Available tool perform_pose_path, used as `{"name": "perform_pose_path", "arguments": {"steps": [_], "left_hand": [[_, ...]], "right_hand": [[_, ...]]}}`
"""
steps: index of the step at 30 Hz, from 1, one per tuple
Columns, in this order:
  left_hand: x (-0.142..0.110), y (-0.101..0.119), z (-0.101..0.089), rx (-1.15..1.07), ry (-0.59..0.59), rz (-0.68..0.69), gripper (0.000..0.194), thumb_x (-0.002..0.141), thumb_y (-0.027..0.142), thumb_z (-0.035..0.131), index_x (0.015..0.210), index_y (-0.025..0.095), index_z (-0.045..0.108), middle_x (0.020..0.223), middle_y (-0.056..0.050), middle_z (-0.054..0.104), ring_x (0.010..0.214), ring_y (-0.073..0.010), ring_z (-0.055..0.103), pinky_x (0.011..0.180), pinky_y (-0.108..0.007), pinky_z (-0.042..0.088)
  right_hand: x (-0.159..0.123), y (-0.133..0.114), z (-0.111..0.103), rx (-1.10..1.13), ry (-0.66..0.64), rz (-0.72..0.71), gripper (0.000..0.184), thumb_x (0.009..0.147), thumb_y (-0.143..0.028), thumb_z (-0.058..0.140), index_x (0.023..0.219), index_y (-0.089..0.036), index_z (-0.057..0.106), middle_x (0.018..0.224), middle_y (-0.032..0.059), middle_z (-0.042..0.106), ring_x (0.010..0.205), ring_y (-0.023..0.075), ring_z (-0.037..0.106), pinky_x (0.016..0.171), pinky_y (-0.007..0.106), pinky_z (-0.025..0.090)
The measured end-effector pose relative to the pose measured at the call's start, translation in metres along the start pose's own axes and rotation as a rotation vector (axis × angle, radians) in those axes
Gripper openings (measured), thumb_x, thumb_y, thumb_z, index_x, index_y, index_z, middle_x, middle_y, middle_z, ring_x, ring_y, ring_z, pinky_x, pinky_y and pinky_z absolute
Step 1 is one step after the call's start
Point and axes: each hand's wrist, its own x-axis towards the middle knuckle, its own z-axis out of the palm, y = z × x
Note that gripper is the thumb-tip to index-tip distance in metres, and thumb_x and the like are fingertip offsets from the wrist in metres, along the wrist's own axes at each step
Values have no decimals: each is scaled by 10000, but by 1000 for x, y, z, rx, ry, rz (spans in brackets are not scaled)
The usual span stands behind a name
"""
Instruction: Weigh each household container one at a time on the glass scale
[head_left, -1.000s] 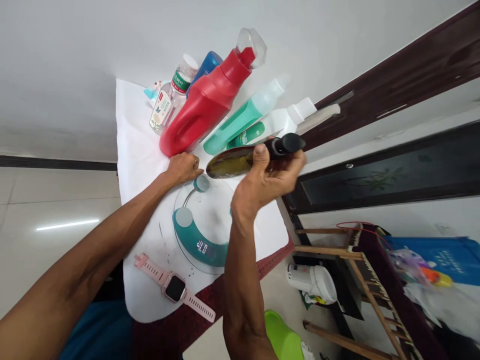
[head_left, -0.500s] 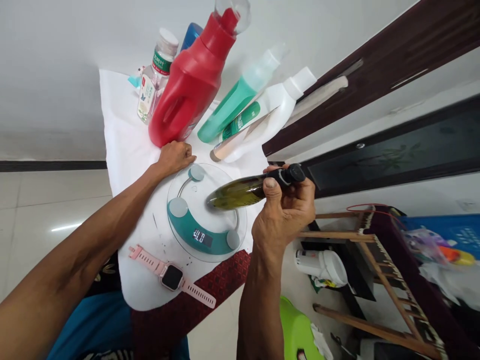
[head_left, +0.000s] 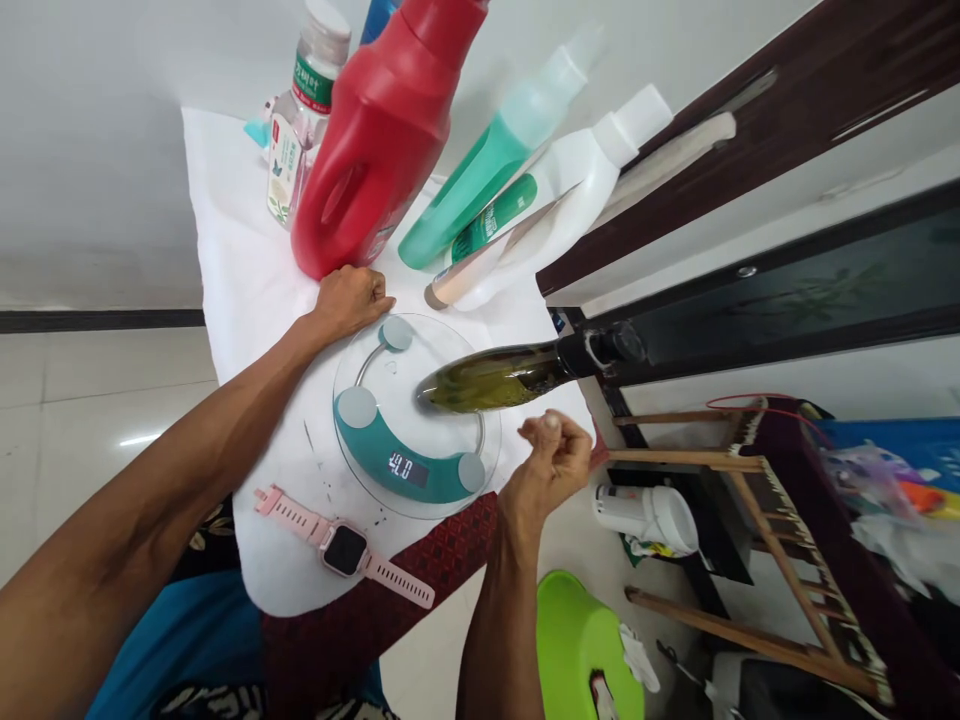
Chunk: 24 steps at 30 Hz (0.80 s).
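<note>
A dark green glass bottle [head_left: 487, 380] with a black top stands on a round glass scale [head_left: 379, 445] with a teal band, whose display is lit. Below the bottle's neck, apart from it, my right hand [head_left: 551, 460] is held with curled fingers and nothing visible in them. My left hand [head_left: 349, 300] rests as a closed fist on the white cloth, between the scale and a red jug-shaped bottle [head_left: 382, 130]. In front of the scale lies a pink-strapped smartwatch [head_left: 345, 550].
Behind the scale stand a clear bottle with a green label [head_left: 300, 120], a green bottle [head_left: 480, 180] and a white bottle [head_left: 570, 190]. A white cloth [head_left: 247, 240] covers the table. On the floor at right are a lime-green basin [head_left: 570, 640] and a wooden frame [head_left: 780, 550].
My right hand has let go of the green glass bottle's neck and drawn down toward me. The bottle stays on the scale. My left fist keeps its place; the view has shifted slightly.
</note>
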Motion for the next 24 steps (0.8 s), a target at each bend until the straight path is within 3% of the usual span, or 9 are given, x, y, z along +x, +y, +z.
{"name": "perform_pose_path", "arguments": {"steps": [3, 6, 9, 11, 13, 15, 17, 19, 24], "left_hand": [[0, 0, 0, 7, -3, -4, 209, 941, 348, 677, 923, 178, 798, 932, -112, 798, 942, -303, 721, 907, -404, 536], [-1, 1, -1, 13, -10, -7, 232, 947, 357, 664, 944, 166, 795, 931, -115, 789, 954, -302, 713, 927, -404, 530], [-1, 1, -2, 36, -17, -3, 263, 961, 379, 648, 979, 160, 792, 951, -107, 787, 956, -292, 703, 928, -392, 531], [-1, 2, -3, 56, -24, -10, 283, 969, 391, 640, 999, 156, 795, 962, -104, 786, 953, -288, 703, 924, -387, 530], [0, 3, -4, 78, -27, -25, 300, 973, 403, 642, 1017, 152, 801, 983, -110, 789, 956, -290, 705, 910, -380, 526], [0, 4, -6, 94, -28, -35, 305, 972, 409, 650, 1031, 155, 809, 1001, -113, 793, 950, -287, 706, 881, -366, 516], [0, 6, -8, 103, -32, -40, 297, 974, 405, 653, 1037, 162, 812, 999, -107, 797, 922, -273, 699, 845, -349, 498], [-1, 8, -11, 115, -36, -38, 293, 987, 401, 650, 1035, 161, 813, 994, -98, 800, 891, -251, 682, 813, -332, 470], [-4, 13, -18, 147, -32, -33, 317, 1022, 403, 654, 1068, 129, 806, 1039, -82, 810, 849, -193, 613, 759, -287, 386]], "right_hand": [[-6, 37, -14, 16, -23, 233, 461, 802, -654, 790, 842, -221, 637, 652, -61, 569, 589, 135, 505, 602, 293, 444], [-11, 49, -19, 28, -65, 341, 472, 736, -631, 821, 835, -207, 636, 628, -65, 561, 578, 123, 482, 592, 281, 412], [-10, 31, -18, -54, -32, 239, 480, 810, -644, 788, 941, -199, 665, 783, -12, 653, 708, 163, 600, 704, 334, 517], [-8, 8, -15, -124, -8, 77, 498, 858, -641, 788, 1070, -204, 678, 1002, 46, 717, 934, 217, 700, 906, 423, 583], [-8, -17, -7, -105, -65, -88, 559, 857, -613, 836, 1217, -223, 658, 1210, 83, 719, 1174, 268, 717, 1119, 524, 539], [-11, -37, 8, -13, -195, -163, 707, 838, -609, 870, 1387, -253, 604, 1391, 107, 673, 1369, 316, 655, 1215, 590, 482], [-17, -51, 27, 63, -296, -148, 880, 807, -618, 903, 1519, -272, 521, 1505, 133, 616, 1434, 344, 614, 1231, 622, 477], [-24, -57, 46, 88, -279, -85, 1008, 776, -609, 939, 1588, -265, 451, 1542, 164, 590, 1417, 357, 616, 1215, 640, 498], [-29, -57, 64, 48, -177, -64, 919, 777, -526, 948, 1526, -241, 498, 1468, 164, 644, 1376, 352, 628, 1207, 660, 505]]}}
